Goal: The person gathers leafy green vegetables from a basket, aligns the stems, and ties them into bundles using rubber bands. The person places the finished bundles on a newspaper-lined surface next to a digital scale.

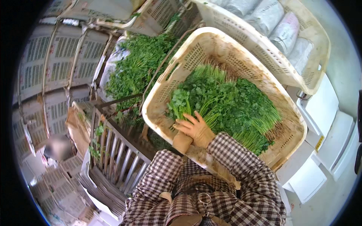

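Before me stands a dirty white plastic crate (226, 39), tilted in view and holding bunches of leafy green herb, likely coriander (223, 99), with brown roots (275, 130) against its walls. Both my hands wear tan gloves and meet over the crate's near rim. My right hand (199, 131) has its fingers apart, its tips over my left hand and close to the stems at the near left of the pile. My left hand (182, 141) is curled below it, partly covered; whether it grips anything is hidden.
More loose greens (138, 62) lie beyond the crate's left side. A slatted metal frame (118, 152) stands at left. A second crate (254, 42) holds plastic-wrapped bundles. Stacked crates (62, 53) fill the far left, where a person (58, 148) is. White foam boxes (319, 107) are at right.
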{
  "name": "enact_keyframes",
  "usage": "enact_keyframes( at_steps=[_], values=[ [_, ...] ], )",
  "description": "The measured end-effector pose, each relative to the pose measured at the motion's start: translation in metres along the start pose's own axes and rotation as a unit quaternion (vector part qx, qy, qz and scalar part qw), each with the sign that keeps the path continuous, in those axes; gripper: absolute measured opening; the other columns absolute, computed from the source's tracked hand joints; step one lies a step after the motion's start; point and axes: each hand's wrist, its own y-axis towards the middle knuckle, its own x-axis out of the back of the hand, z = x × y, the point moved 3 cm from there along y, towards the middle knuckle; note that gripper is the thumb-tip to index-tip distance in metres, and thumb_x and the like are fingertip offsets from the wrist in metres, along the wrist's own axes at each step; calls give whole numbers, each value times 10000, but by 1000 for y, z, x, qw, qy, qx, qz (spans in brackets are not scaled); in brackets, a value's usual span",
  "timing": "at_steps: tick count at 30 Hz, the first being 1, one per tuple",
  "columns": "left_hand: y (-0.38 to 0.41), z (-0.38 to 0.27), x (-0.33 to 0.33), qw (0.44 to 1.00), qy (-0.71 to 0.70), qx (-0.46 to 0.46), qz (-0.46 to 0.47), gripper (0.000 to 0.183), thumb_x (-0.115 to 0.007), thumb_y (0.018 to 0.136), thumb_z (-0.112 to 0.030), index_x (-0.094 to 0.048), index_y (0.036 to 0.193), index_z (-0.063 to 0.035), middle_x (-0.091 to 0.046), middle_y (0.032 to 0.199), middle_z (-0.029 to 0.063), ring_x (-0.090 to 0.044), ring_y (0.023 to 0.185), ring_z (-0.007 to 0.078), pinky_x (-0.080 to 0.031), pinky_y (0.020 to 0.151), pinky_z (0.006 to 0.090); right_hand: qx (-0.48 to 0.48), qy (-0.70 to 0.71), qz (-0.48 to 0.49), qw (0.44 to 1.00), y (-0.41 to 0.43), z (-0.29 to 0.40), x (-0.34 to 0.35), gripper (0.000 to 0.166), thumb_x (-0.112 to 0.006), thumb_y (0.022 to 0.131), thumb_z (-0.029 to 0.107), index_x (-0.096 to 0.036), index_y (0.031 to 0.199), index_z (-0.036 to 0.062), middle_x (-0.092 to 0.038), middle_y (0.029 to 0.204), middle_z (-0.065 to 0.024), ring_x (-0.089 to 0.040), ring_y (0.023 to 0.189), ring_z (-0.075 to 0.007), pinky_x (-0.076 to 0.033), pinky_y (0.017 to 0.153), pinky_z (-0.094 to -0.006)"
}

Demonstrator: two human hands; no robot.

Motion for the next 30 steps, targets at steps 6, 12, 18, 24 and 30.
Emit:
enact_keyframes(
  at_steps=[6, 12, 18, 24, 30],
  values=[
    [-21, -23, 18, 907, -312, 262, -108, 776, -668, 907, -181, -226, 1531, -45, -683, 1061, 230, -691, 874, 357, -557, 706, 431, -34, 86, -50, 994, 8, -2, -28, 585, -811, 793, 260, -576, 1328, 260, -465, 1478, 6, -365, 1411, -278, -378, 1134, -518],
    [-75, -37, 42, 961, -124, 157, -192, 468, -614, 936, -156, -495, 1386, -105, -691, 1009, 170, -700, 723, 300, -571, 607, 376, -44, 106, 17, 993, 18, -1, -52, 479, -794, 733, 112, -638, 1181, 179, -540, 1389, -20, -420, 1376, -287, -412, 1104, -458],
    [-134, -20, 110, 867, -358, 158, -308, 356, -609, 943, -22, -614, 1297, -58, -680, 1147, 183, -694, 987, 270, -553, 824, 313, -215, 479, -339, 781, 28, -75, 20, 217, -743, 819, 52, -695, 1022, 113, -672, 1090, -75, -638, 1012, -158, -590, 854, -374],
    [-194, 11, 86, 806, -451, 195, -331, 392, -568, 971, 6, -604, 1346, -103, -675, 1208, 91, -656, 925, 156, -551, 798, 284, -290, 365, -542, 699, -61, -111, 143, 420, -729, 874, 260, -654, 1169, -30, -647, 1227, -164, -615, 1091, -275, -491, 975, -404],
    [-214, 11, 111, 818, -456, 92, -339, 364, -600, 964, -22, -618, 1321, -96, -675, 1216, 116, -669, 1012, 196, -544, 856, 299, -379, 193, -582, 694, -89, -142, 159, 480, -744, 847, 245, -649, 1170, -96, -693, 1137, -170, -651, 1020, -263, -495, 936, -357]
  ],
)
